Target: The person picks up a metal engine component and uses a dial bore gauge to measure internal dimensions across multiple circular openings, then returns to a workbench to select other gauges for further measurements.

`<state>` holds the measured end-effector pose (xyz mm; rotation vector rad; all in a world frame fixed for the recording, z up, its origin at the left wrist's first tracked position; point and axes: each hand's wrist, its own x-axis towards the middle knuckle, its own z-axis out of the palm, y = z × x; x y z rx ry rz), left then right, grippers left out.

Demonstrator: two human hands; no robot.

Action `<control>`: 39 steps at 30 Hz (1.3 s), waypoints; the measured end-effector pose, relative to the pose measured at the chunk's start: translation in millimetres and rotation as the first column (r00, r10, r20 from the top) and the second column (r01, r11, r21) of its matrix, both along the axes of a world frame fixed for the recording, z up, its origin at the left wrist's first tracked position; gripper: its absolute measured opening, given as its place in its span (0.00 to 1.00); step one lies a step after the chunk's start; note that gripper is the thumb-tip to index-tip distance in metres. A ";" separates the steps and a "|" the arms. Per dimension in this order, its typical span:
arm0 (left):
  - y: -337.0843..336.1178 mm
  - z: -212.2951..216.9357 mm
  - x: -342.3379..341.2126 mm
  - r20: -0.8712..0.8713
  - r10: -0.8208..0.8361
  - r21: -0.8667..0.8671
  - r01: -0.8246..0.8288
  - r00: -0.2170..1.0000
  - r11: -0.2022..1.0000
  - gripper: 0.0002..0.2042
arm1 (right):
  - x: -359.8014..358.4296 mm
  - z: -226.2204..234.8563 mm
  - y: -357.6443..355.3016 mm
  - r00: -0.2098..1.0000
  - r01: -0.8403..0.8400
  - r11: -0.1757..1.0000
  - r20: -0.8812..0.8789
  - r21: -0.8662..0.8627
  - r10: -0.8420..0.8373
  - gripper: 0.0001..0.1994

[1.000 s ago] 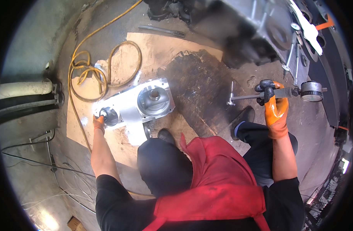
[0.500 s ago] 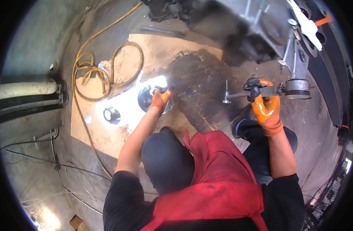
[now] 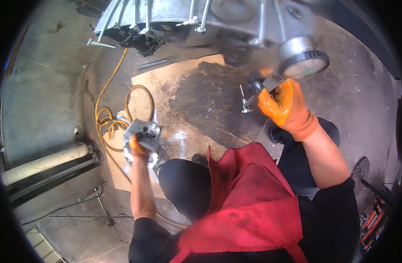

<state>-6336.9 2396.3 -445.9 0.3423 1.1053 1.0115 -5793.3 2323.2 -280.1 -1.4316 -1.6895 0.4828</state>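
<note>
Metal housing [image 3: 144,133]: a pale cast-metal part with a round bore, lying low on the left edge of the cardboard sheet [image 3: 166,101], just beside the yellow hose.
Left hand [image 3: 138,148]: orange-gloved, fingers closed over the near edge of the housing.
Right hand [image 3: 283,105]: orange-gloved, wrapped tight round the handle of a dark power tool [image 3: 255,85] raised above the floor; the hands are well apart.
Round metal part [image 3: 302,59]: smooth, grey, drum-shaped with a ribbed rim, touching or just above the right hand; I cannot tell whether the hand bears it.
Cardboard: tan, flat, straight-edged; a dark oily stain [image 3: 209,101] covers its right half, bare room lies between stain and housing.
Yellow hose [image 3: 106,118]: looped coils at the cardboard's left edge, running up toward the machine.
Large machine [image 3: 201,15]: grey metal with thin rods, closing off the top.
Floor [image 3: 47,87]: rough grey concrete, open on the left.
Pale pipe [image 3: 43,163]: cylinder at the far left.
Red apron [image 3: 249,206]: cloth, creased, over dark clothing.
</note>
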 end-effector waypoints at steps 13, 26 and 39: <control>-21.3 217.4 33.5 -0.968 -0.251 -0.092 0.959 -0.023 0.267 0.19 | -35.1 28.0 22.3 0.994 0.070 0.972 -0.102 0.226 -0.048 0.14; -6.5 180.1 247.3 -0.213 0.078 -0.640 0.079 -0.974 -0.764 0.26 | -26.9 16.7 14.6 0.954 0.141 0.971 -0.287 0.194 -0.081 0.11; 3.7 179.6 279.8 -0.952 0.304 0.015 0.996 0.042 -0.091 0.21 | 17.5 27.7 -10.5 0.965 0.172 0.940 -0.242 0.294 -0.100 0.07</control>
